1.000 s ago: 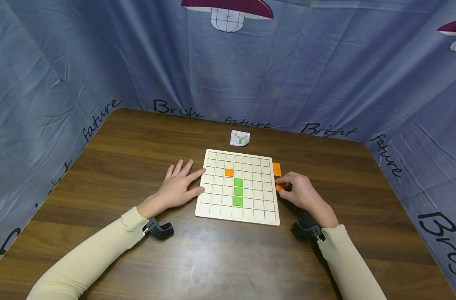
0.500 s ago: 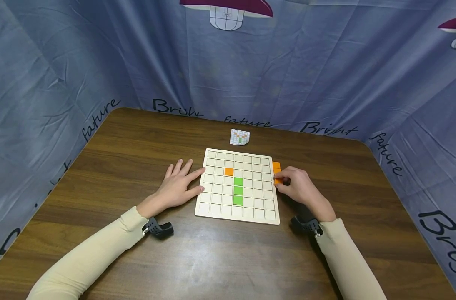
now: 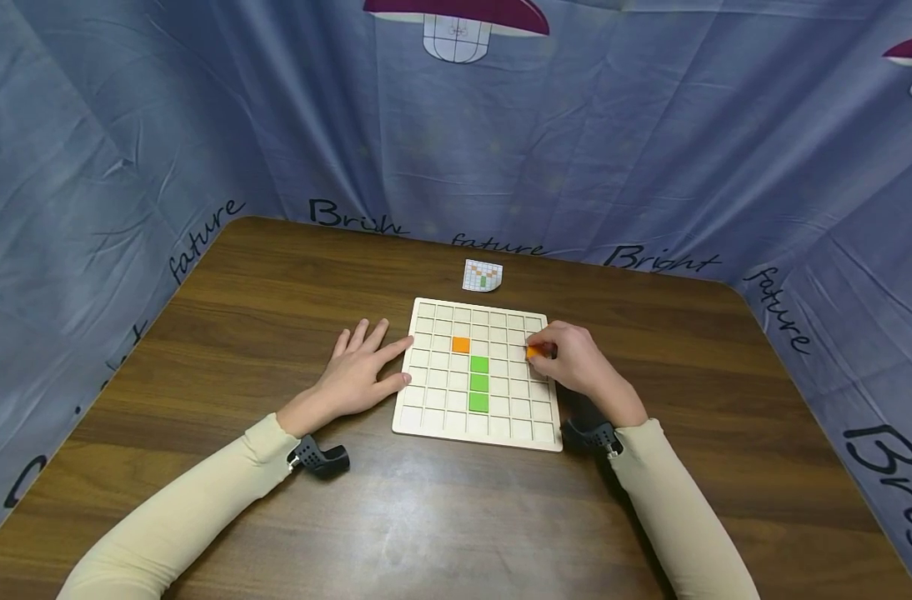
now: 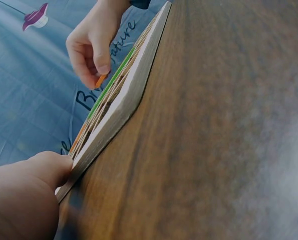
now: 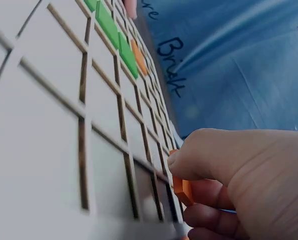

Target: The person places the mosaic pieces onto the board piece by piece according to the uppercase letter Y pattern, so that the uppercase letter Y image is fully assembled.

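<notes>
A pale square grid board (image 3: pixel 435 398) lies flat on the table. My left hand (image 3: pixel 349 373) rests at its left edge, fingers spread, with forefinger and thumb touching the rim. Between the thumb and fingers of my right hand (image 3: pixel 578 362) is an orange square tile (image 5: pixel 183 190), pinched above the board's right columns. In the left wrist view, that tile is raised off the surface. Three green tiles (image 3: pixel 478 382) form a column near the board's middle. Another orange tile (image 3: pixel 461 345) sits one cell up and to the left of them.
Beyond the board lies a small paper card (image 3: pixel 482 276) with a printed grid of orange and green squares. Blue patterned curtains (image 3: pixel 591 150) hang around the wooden table (image 3: pixel 441 517). Black wrist devices (image 3: pixel 321 458) are worn on both wrists.
My right hand has taken an orange tile from the row beside the board and moved left over the grid with it. The hand now hides that row. My left hand stays put.
</notes>
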`<state>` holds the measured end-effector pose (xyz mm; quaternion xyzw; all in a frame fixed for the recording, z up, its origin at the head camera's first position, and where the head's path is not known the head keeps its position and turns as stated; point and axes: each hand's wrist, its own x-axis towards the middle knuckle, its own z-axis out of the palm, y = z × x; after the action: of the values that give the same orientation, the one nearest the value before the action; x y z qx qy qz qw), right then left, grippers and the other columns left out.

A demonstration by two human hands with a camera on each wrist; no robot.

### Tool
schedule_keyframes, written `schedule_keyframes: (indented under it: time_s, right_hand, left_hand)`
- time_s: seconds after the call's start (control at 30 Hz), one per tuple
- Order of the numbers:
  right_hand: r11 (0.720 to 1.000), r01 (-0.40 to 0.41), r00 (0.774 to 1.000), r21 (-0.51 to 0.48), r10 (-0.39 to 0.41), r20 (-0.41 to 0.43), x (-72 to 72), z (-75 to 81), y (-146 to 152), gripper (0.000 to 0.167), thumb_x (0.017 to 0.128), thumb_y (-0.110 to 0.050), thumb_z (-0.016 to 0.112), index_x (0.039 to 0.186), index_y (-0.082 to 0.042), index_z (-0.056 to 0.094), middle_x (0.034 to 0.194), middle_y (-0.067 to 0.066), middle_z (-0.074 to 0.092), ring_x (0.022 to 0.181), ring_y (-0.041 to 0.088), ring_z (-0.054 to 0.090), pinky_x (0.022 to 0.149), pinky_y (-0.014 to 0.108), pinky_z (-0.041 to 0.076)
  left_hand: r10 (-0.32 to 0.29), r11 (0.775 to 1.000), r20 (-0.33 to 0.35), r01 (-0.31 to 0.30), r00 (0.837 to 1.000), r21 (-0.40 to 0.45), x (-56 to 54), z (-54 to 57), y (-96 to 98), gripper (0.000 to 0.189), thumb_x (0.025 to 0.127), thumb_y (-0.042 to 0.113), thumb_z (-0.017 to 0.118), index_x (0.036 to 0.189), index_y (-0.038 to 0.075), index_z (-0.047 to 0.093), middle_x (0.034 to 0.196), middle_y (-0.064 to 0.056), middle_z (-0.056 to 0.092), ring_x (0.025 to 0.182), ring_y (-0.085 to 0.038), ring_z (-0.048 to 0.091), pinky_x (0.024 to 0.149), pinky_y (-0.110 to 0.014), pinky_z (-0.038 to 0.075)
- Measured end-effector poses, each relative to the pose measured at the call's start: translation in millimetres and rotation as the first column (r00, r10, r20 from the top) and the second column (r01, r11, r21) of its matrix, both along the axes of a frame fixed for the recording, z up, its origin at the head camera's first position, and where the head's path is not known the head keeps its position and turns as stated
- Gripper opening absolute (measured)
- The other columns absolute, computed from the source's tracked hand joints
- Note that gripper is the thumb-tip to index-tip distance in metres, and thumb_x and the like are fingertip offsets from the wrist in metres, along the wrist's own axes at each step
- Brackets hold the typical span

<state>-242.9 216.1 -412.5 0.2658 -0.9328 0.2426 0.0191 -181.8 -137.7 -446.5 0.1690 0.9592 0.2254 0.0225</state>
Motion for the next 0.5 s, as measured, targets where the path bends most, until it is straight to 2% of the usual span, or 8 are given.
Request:
schedule_keyframes:
  time_s: [0.5]
  right_hand:
    - [0.999, -0.05, 0.999, 0.003, 0.05, -0.007, -11.8, 2.9, -34.0, 0.022, 0.086, -0.005, 0.074, 0.106, -0.001, 0.079, 0.098, 0.012, 0.074, 0.081, 0.02, 0.06, 0.072, 0.03, 0.049]
  left_hand:
    - [-0.001, 1.0, -0.005, 0.001, 1.0, 0.004, 0.1, -0.6, -0.4, 0.062, 0.1, 0.05, 0.055, 0.156, 0.026, 0.044, 0.167, -0.024, 0.024, 0.156, -0.052, 0.011, 0.121, -0.072, 0.009]
